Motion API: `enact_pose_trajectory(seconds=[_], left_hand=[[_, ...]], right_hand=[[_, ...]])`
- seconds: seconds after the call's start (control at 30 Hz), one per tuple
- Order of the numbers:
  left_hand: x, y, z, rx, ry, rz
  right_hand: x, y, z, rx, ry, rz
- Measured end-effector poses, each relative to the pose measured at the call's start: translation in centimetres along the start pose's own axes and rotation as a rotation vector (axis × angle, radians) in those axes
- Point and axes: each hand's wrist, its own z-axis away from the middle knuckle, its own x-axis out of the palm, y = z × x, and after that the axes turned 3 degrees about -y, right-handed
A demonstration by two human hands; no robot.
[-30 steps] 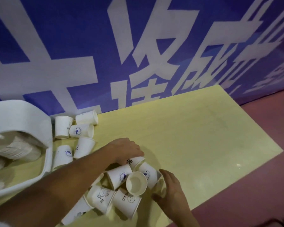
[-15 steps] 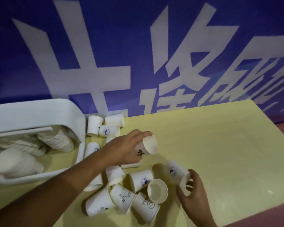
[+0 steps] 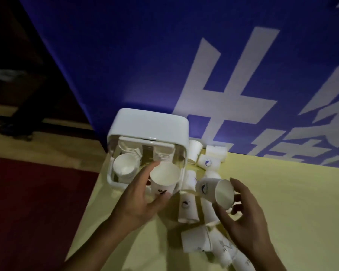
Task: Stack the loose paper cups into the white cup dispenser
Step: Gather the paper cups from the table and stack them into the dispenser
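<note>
The left hand (image 3: 139, 202) has carried its percent-marked cup (image 3: 163, 180) from above the loose pile (image 3: 200, 231) to the white dispenser (image 3: 149, 122), seemingly just over a stack of cups (image 3: 163, 156) inside, while the right hand (image 3: 243, 216) has lifted its logo cup (image 3: 213, 189) clear of the yellow table (image 3: 282, 192).

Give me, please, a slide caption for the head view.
Left hand holds a cup at the white dispenser; right hand holds a second cup over loose cups.
</note>
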Motion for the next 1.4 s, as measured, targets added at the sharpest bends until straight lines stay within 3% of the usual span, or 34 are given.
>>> enact_pose_trajectory(seconds=[0.13, 0.53, 0.9, 1.1, 1.4], left_hand=[[-1.8, -2.7, 0.1, -0.013, 0.096, -0.015], [0.5, -5.1, -3.8, 0.041, 0.034, -0.156], [3.8, -8.5, -4.9, -0.122, -0.023, -0.253], [4.1, -8.8, -5.4, -0.276, -0.029, -0.150], [4.0, -8.3, -5.3, -0.254, -0.016, -0.115]], right_hand=[[4.6, -2.6, -0.9, -0.009, -0.023, -0.005], [7.1, -4.0, -1.7, 0.066, 0.020, 0.006], [6.6, -2.4, -2.1, 0.110, 0.002, 0.026], [7.1, -1.8, -2.9, 0.141, -0.017, 0.042], [7.5, -1.3, -3.6, 0.106, -0.073, 0.067]])
